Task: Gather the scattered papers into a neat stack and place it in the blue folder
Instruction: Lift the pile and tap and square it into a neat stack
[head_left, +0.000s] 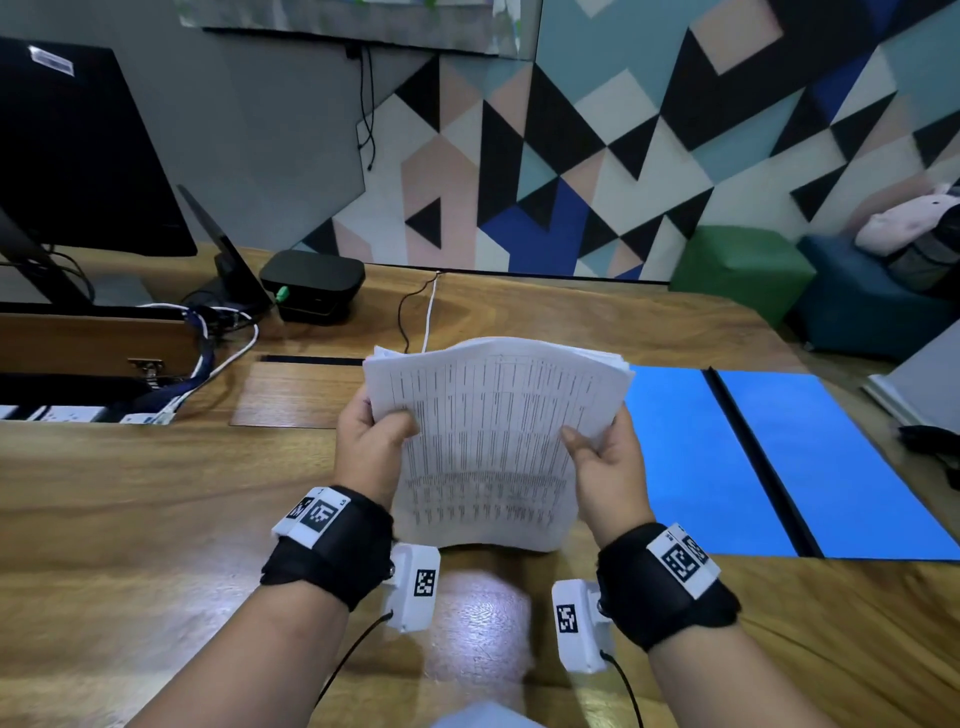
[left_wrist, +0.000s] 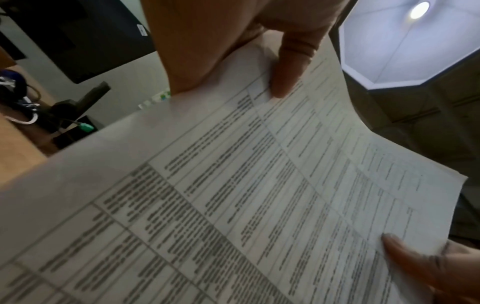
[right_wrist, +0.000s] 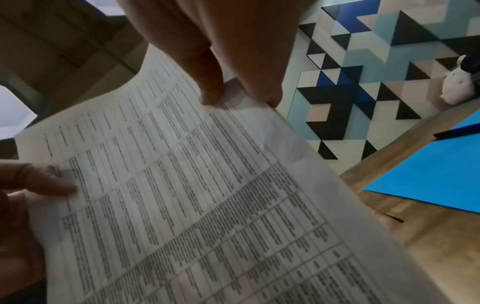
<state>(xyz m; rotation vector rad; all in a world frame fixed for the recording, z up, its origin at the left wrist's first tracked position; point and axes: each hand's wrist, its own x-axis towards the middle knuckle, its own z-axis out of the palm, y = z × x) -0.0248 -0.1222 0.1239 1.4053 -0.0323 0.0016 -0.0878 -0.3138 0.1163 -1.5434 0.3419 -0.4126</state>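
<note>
Papers (head_left: 488, 441) stand raised above the bench (head_left: 156, 493), pinched at their side edges by the left hand (head_left: 371, 441) and right hand (head_left: 605, 462). Loosening both grips slightly and tapping the lower edge square should precede moving to the open blue folder (head_left: 691, 462).

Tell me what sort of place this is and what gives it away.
Most likely an office or meeting room. A dark monitor stands on a long wooden desk with cables running to a recessed socket tray, and both hands hold printed papers beside an open blue folder.
</note>
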